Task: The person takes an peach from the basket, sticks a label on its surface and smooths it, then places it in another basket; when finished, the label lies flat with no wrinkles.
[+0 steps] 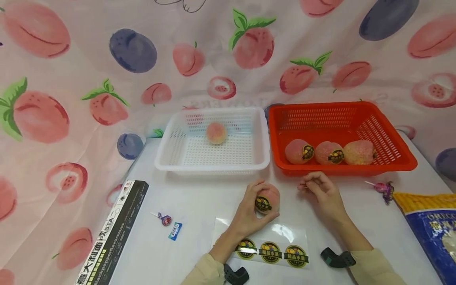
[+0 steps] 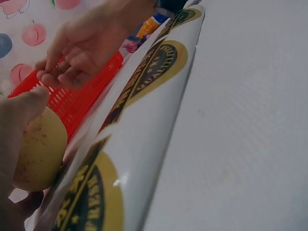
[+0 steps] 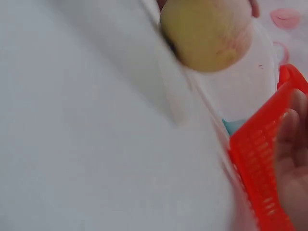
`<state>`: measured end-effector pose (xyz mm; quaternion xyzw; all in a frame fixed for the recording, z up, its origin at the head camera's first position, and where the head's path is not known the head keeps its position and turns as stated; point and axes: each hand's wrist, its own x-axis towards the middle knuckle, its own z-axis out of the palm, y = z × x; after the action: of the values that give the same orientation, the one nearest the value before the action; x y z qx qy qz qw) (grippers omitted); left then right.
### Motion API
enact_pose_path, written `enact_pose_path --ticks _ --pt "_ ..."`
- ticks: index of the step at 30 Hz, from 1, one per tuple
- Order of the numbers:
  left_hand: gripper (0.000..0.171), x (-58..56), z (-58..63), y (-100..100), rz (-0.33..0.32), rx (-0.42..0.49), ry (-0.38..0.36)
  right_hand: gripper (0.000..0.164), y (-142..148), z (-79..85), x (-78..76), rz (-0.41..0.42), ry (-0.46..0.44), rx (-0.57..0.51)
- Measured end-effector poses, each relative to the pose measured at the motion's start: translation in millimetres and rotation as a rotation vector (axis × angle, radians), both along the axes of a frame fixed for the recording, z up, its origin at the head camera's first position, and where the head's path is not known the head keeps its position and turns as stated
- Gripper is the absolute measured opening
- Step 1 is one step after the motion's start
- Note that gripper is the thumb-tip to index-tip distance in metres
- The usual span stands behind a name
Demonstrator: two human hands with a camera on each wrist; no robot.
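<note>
My left hand [image 1: 249,211] grips a pink peach [image 1: 273,196] between thumb and fingers, over the white table. On the peach's side facing me is a round black-and-gold sticker [image 1: 263,204]; the left wrist view shows its yellow underside. Beneath my left forearm lies a clear sticker sheet [image 1: 290,234], with three matching labels along its near edge. To the right of the peach, my right hand [image 1: 325,198] hovers with its fingers loosely curled and nothing visible in them. Its fingertips are just in front of the red basket [image 1: 335,171].
Three peaches [image 1: 329,152] sit in the red basket, and one peach [image 1: 216,133] in the white basket [image 1: 213,168]. Left are a pasta box [image 1: 112,233], a lollipop [image 1: 166,220] and a blue candy [image 1: 175,230]. Another lollipop [image 1: 384,190] and a blue-yellow bag [image 1: 431,225] lie right.
</note>
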<state>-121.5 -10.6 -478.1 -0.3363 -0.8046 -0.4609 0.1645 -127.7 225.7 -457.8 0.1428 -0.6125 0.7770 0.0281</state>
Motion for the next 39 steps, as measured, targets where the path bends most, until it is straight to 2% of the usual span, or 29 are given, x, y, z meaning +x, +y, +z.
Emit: enact_pose_path --ticks 3,6,9,11,14,17,20,23,29,31,34,39 --pt "0.079 -0.6 -0.3 1.0 -0.003 -0.007 0.021 0.011 6.1 -0.1 3.2 -0.056 -0.094 -0.379" --pt "0.076 1.6 3.1 -0.9 -0.016 -0.052 -0.012 0.012 15.5 3.2 5.7 -0.142 -0.210 -0.742" --pt "0.074 5.3 13.0 -7.6 -0.022 -0.179 -0.072 0.015 26.8 10.8 5.7 -0.260 -0.289 -0.982" --pt "0.073 7.1 22.5 -14.6 -0.022 -0.277 -0.106 0.023 32.8 16.6 3.7 -0.303 -0.309 -1.052" --pt "0.073 6.9 38.0 -23.6 -0.040 -0.370 -0.137 0.037 39.0 24.1 1.3 -0.329 -0.324 -1.047" --pt "0.072 0.9 48.2 -26.4 -0.092 -0.417 -0.143 0.039 42.3 28.6 0.5 -0.332 -0.328 -1.026" --pt "0.072 -9.5 52.5 -24.4 -0.177 -0.462 -0.136 0.034 44.5 29.7 1.0 -0.342 -0.328 -1.004" --pt "0.071 -20.1 54.8 -22.2 -0.258 -0.525 -0.116 0.038 45.2 28.9 0.6 -0.365 -0.317 -0.942" --pt "0.072 -33.8 61.2 -25.2 -0.316 -0.664 -0.013 0.055 43.6 26.7 -4.3 -0.356 -0.302 -0.878" --pt "0.072 -36.8 64.6 -26.2 -0.360 -0.680 0.018 0.057 43.4 26.8 -4.5 -0.350 -0.302 -0.885" --pt "0.070 -39.9 75.1 -24.9 -0.435 -0.668 0.025 0.058 44.0 27.2 -4.1 -0.357 -0.304 -0.880" --pt "0.068 -47.7 105.1 -18.6 -0.505 -0.607 -0.013 0.059 45.8 26.9 -4.6 -0.370 -0.313 -0.877"
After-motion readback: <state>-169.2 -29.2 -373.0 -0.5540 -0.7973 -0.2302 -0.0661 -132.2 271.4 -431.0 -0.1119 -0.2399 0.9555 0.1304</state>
